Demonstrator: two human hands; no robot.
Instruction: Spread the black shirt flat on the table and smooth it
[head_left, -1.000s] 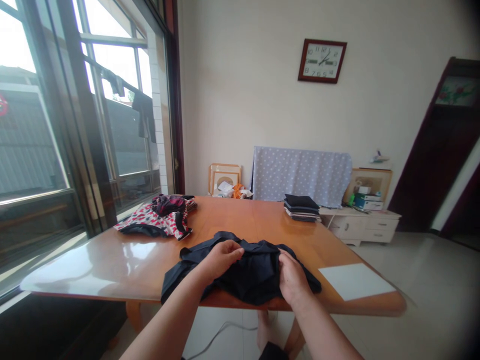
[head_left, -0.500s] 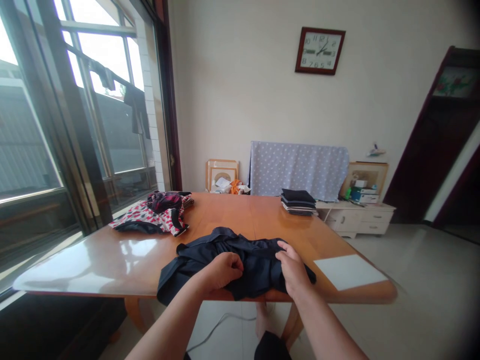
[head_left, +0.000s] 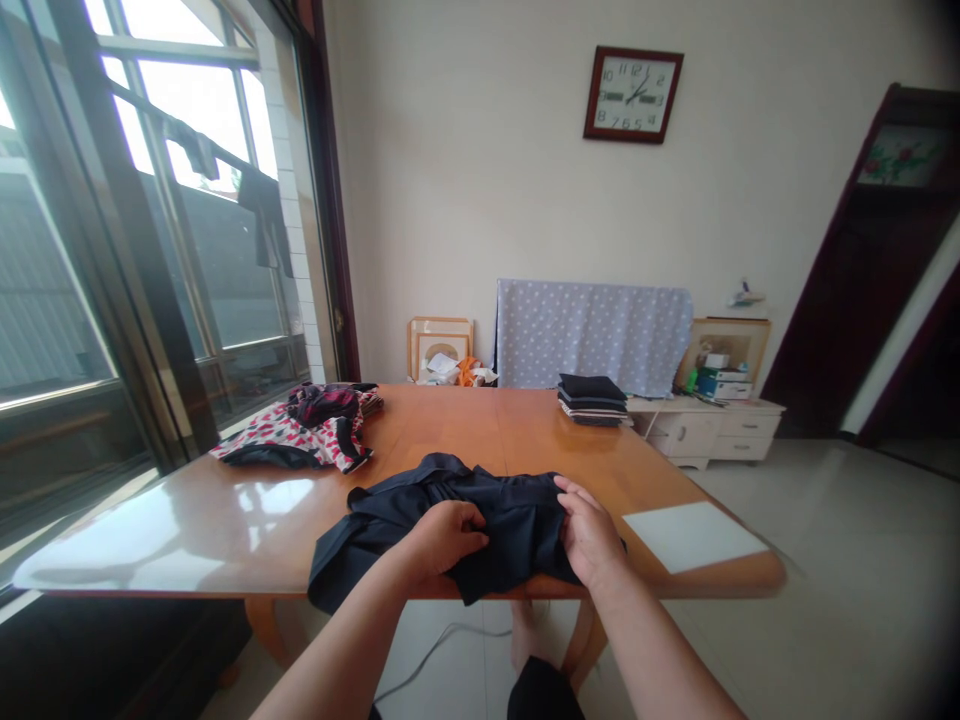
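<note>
Dark navy garment point(head_left: 517, 530) lay rumpled over wooden table point(head_left: 435, 425) edge; left hand point(head_left: 444, 540) fingers curled nearly together, right hand point(head_left: 592, 535) loosely bent, cloth grip unclear; overhanging folds risked dragging it off

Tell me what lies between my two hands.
Part of the dark garment lies between your left hand and right hand, on the wooden table; the head view shows it.
</note>
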